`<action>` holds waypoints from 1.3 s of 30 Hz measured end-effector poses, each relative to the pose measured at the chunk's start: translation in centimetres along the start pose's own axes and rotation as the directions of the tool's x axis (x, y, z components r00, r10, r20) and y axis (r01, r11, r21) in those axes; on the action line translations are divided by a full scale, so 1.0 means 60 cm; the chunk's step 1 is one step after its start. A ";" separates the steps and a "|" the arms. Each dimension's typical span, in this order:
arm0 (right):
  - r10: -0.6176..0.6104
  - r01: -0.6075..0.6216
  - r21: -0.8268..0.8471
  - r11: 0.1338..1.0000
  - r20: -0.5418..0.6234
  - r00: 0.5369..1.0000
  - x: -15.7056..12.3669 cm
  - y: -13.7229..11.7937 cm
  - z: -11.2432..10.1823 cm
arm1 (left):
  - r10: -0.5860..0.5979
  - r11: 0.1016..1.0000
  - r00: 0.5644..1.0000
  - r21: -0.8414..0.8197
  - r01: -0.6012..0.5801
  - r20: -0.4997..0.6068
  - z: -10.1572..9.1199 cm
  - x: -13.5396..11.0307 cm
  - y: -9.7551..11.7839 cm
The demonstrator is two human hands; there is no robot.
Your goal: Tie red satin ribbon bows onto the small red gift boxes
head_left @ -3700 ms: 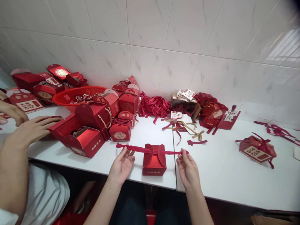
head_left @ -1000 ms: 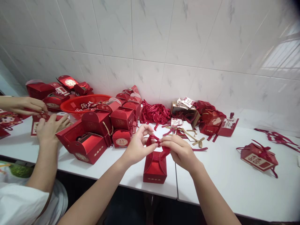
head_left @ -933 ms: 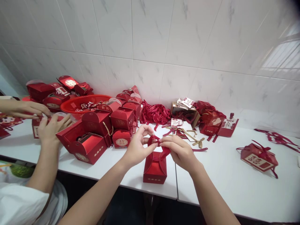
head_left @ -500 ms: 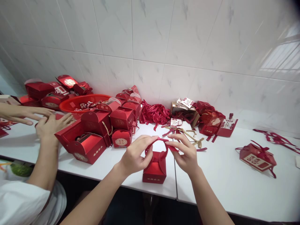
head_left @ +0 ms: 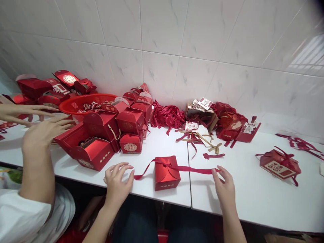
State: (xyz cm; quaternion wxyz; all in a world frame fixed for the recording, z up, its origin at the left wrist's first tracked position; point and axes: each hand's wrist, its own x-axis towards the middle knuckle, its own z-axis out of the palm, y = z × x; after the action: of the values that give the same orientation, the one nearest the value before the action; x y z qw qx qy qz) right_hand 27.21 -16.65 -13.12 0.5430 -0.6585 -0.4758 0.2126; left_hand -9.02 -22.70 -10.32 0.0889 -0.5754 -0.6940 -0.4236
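A small red gift box (head_left: pixel 166 172) stands near the front edge of the white table (head_left: pixel 157 148). A red ribbon (head_left: pixel 194 168) is knotted on top of it, with its two ends stretched out to either side. My left hand (head_left: pixel 117 179) is left of the box. It pinches the ribbon's left end at the fingertips, and the other fingers are spread. My right hand (head_left: pixel 224 184) is right of the box and grips the right end, which runs taut to the knot.
Red gift boxes (head_left: pixel 101 135) are piled at the left beside a red basket (head_left: pixel 83 101). Loose ribbons (head_left: pixel 167 116), tags and a carton (head_left: pixel 202 113) lie at the back. A tied box (head_left: pixel 279 162) stands at the right. Another person's hands (head_left: pixel 40 130) work at the left.
My hands have moved from above the box, where they looped the ribbon, out and down to both sides. The ribbon is now pulled into a knot on the closed lid.
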 end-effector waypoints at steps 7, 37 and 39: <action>-0.338 0.312 0.130 0.941 0.339 0.878 -0.030 -0.099 0.072 | 0.034 0.857 0.959 -0.501 0.117 0.282 0.044 0.035 0.081; -0.595 0.600 0.093 0.795 0.318 0.738 -0.045 -0.161 0.083 | 0.362 0.806 0.069 -0.349 0.478 0.930 -0.018 0.125 0.070; -0.572 0.536 0.202 0.820 0.343 0.745 -0.057 -0.176 0.087 | 0.350 0.770 0.155 -0.378 0.514 0.924 -0.020 0.117 0.090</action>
State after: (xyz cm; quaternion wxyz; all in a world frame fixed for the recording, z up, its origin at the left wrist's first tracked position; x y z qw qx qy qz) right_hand 17.31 -17.35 -5.88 0.5050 -0.4066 -0.7375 0.1891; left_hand -7.02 -18.56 -2.66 -0.6057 -0.6550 -0.4248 -0.1539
